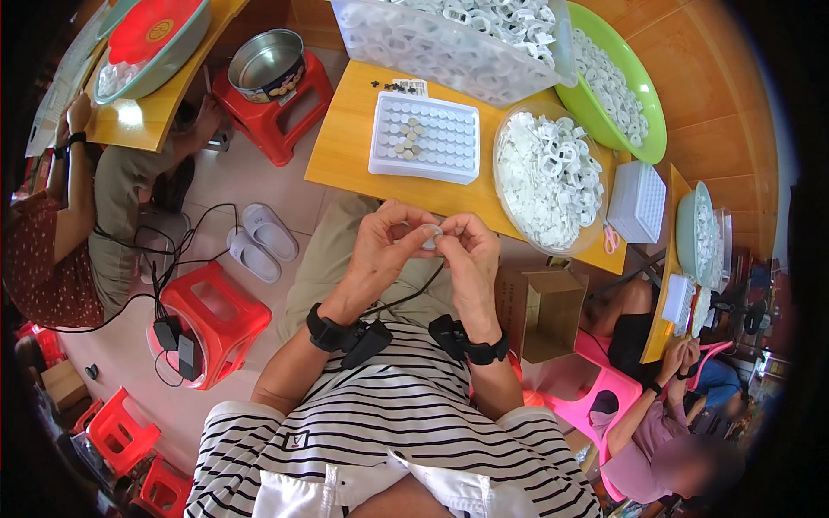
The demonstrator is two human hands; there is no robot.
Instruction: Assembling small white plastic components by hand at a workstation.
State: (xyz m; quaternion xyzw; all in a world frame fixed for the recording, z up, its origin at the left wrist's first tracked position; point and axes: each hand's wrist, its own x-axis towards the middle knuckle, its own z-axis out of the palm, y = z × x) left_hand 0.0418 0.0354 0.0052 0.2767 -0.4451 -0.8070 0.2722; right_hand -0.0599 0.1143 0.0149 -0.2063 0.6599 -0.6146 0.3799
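My left hand (389,246) and my right hand (471,255) meet over my lap, just in front of the table edge. Between their fingertips they pinch a small round white plastic piece (430,236), partly hidden by the fingers. Beyond them on the table, a white tray (426,174) has rows of round cells, with several grey discs (409,138) lying on its left part. To its right stands a clear round tub (499,173) heaped with white plastic parts (553,186), some of them ring-shaped.
A large clear bin (432,60) and a green basin (654,129) hold more white parts. Stacked white trays (637,203) and pink scissors (611,239) are at the table's right. An open cardboard box (553,324) stands below. Red stools (220,311) and cables lie left. Other people sit at both sides.
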